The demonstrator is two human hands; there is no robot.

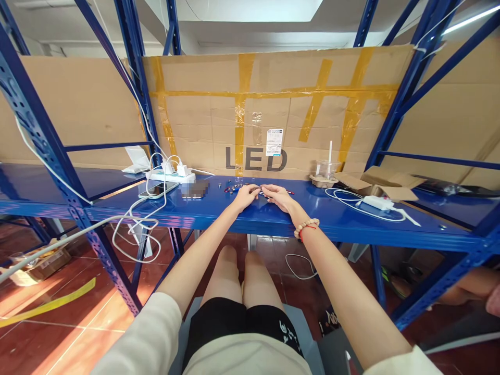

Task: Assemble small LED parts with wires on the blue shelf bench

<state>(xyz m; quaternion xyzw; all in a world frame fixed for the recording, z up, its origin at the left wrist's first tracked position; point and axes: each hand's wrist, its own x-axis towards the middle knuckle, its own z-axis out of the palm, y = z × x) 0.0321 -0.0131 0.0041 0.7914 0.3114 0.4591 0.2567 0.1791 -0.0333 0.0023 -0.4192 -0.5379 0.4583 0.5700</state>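
My left hand [246, 198] and my right hand [278, 197] meet above the blue shelf top [219, 212]. The fingers of both are bent and pinched together, fingertips almost touching. Whatever small thing lies between them is too small to name. A thin stick-like piece with a red end [290, 192] pokes out beyond my right hand, and I cannot tell whether it is held or just lying there. Behind my left hand are several tiny, shiny loose pieces [233, 188], some red and blue.
To the left are a white power strip [172, 176] with plugs and cables, a phone [158, 190] and a blurred dark item [195, 189]. To the right are a plastic cup [326, 169] with a straw, a white adapter [378, 202] and an open cardboard box [380, 182]. Blue uprights flank me.
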